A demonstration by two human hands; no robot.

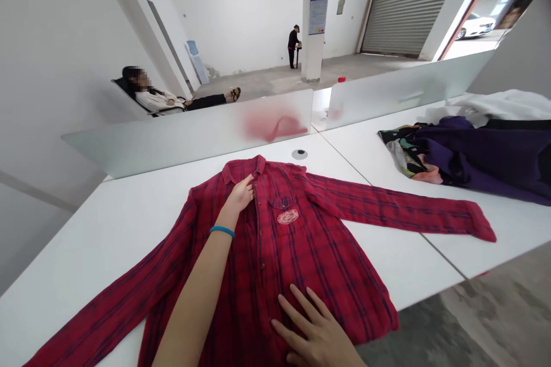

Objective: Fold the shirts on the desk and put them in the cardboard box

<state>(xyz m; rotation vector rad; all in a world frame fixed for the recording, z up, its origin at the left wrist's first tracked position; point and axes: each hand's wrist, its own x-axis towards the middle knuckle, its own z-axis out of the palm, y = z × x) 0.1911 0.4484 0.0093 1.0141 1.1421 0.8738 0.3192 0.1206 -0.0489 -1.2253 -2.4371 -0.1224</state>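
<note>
A red plaid shirt (pixel 301 252) lies spread front-up on the white table (pixel 129 218), sleeves stretched out to both sides. My left hand (pixel 239 194), with a blue band on the wrist, lies near the collar beside the button placket, fingers resting on the cloth. Lower down, my right hand (pixel 312 330) lies flat with fingers spread on the shirt's front near the hem. Neither hand holds anything. A white round patch (pixel 288 217) marks the chest pocket.
A pile of purple, patterned and white clothes (pixel 473 152) sits at the table's right. Frosted divider panels (pixel 193 132) line the far edge, with a round cable grommet (pixel 299 154) nearby. Beyond, one person reclines in a chair (pixel 163 97) and another stands by a pillar (pixel 293 46).
</note>
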